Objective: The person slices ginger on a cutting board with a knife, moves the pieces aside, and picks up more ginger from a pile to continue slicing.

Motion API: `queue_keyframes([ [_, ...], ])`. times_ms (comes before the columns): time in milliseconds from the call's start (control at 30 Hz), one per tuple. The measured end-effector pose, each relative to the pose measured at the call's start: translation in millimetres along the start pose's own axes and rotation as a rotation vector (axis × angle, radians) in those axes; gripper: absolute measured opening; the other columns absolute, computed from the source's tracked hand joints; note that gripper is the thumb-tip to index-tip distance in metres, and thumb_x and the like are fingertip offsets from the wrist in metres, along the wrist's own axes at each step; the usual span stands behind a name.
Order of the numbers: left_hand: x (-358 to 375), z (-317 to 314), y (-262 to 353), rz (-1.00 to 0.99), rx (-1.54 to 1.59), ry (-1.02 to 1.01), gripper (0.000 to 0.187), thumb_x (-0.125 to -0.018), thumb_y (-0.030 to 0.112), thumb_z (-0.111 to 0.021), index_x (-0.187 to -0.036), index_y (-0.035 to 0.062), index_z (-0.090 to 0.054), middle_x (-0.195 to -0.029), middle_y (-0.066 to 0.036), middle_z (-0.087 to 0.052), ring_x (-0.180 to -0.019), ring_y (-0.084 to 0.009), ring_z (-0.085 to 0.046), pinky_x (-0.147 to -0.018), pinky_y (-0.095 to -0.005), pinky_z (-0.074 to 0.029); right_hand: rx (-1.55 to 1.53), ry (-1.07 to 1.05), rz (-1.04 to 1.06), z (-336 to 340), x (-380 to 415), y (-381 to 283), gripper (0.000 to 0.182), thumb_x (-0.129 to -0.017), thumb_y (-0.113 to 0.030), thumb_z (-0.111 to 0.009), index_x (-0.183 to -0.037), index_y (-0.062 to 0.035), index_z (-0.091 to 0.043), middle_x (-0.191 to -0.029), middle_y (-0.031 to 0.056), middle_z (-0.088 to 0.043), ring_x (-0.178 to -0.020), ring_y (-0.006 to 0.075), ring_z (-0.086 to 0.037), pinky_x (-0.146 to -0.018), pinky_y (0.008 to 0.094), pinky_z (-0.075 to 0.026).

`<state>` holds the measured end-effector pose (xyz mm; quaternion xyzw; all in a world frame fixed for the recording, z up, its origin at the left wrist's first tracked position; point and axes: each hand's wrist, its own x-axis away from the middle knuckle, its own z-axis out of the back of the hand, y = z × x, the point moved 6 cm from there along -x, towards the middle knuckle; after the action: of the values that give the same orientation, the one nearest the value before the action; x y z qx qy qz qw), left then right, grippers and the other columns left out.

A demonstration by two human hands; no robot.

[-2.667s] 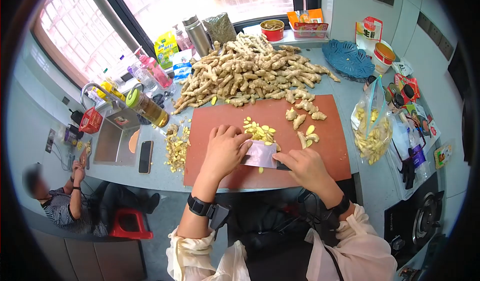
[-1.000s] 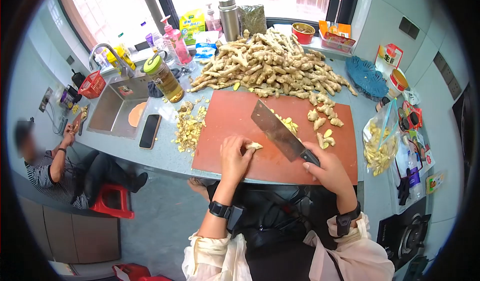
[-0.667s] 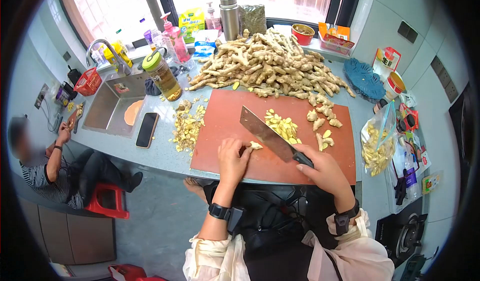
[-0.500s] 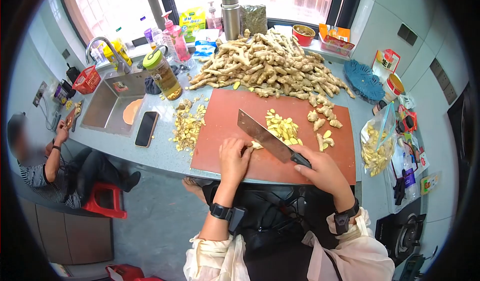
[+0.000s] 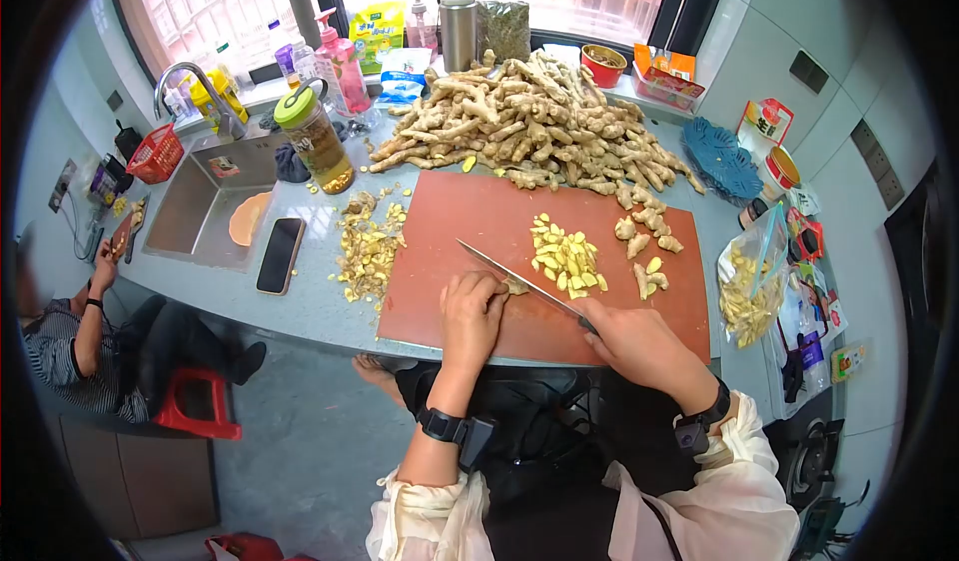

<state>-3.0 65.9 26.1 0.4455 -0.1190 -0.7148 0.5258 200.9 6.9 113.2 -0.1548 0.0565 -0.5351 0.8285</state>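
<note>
On the red-brown cutting board [image 5: 450, 201], my left hand [image 5: 472, 311] has its fingers bent around a small ginger piece [image 5: 515, 286], pressing it to the board. My right hand [image 5: 634, 341] grips the dark handle of a cleaver [image 5: 524, 281], whose blade stands edge down beside that piece, its tip toward the upper left. Yellow ginger slices [image 5: 564, 256] lie on the board beyond the blade. Further right are small ginger knobs [image 5: 639, 236] and a cut piece [image 5: 649, 279]. Behind the board rises a large heap of whole ginger [image 5: 539, 116].
Ginger scraps [image 5: 368, 251] lie left of the board, near a phone [image 5: 280, 255], a lidded jar [image 5: 318, 146] and the sink [image 5: 215, 201]. At right are a blue dish [image 5: 721, 159] and a bag of ginger [image 5: 749, 286]. Another person [image 5: 85, 346] sits at far left.
The cleaver blade has turned from lying tilted with its face showing to nearly upright, edge down, by the held piece. My right hand has shifted slightly, and the view has moved a little.
</note>
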Motion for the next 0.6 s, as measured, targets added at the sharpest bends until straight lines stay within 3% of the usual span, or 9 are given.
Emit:
queue_keyframes([
  [100, 0, 0, 0, -0.001, 0.007, 0.0, 0.007, -0.083, 0.009, -0.075, -0.089, 0.0093, -0.072, -0.1, -0.004, -0.07, -0.097, -0.0281, -0.062, -0.086, -0.0415, -0.045, 0.025, -0.102, -0.059, -5, -3, 3, 0.04, -0.098, -0.018, -0.063, -0.135, -0.0096, -0.05, -0.098, 0.0185, -0.073, -0.088, 0.0425, -0.07, -0.073, 0.0544, -0.055],
  [200, -1, 2, 3, -0.004, 0.007, -0.009, 0.007, -0.083, 0.009, -0.076, -0.089, 0.0091, -0.071, -0.1, -0.005, -0.07, -0.097, -0.0285, -0.062, -0.085, -0.042, -0.045, 0.017, 0.011, 0.043, -10, -11, 0, 0.032, -0.096, -0.012, -0.06, -0.125, -0.0083, -0.049, -0.086, 0.0195, -0.072, -0.08, 0.0442, -0.07, -0.065, 0.0545, -0.055],
  [300, -1, 4, 4, -0.006, -0.021, -0.018, 0.007, -0.083, 0.009, -0.076, -0.088, 0.009, -0.071, -0.099, -0.005, -0.07, -0.097, -0.0289, -0.062, -0.085, -0.0423, -0.045, 0.022, -0.065, -0.02, -25, -30, 5, 0.032, -0.095, -0.012, -0.059, -0.126, -0.0085, -0.049, -0.087, 0.0202, -0.071, -0.081, 0.0446, -0.07, -0.067, 0.0557, -0.055],
  [600, -1, 5, 4, -0.022, -0.076, -0.017, 0.007, -0.085, 0.011, -0.076, -0.088, 0.0091, -0.07, -0.097, -0.005, -0.069, -0.097, -0.0295, -0.061, -0.084, -0.0425, -0.045, -0.233, 0.0, -0.029, -15, -32, 24, 0.044, -0.095, -0.021, -0.065, -0.136, -0.0124, -0.052, -0.096, 0.0258, -0.071, -0.094, 0.0469, -0.069, -0.08, 0.0559, -0.052],
])
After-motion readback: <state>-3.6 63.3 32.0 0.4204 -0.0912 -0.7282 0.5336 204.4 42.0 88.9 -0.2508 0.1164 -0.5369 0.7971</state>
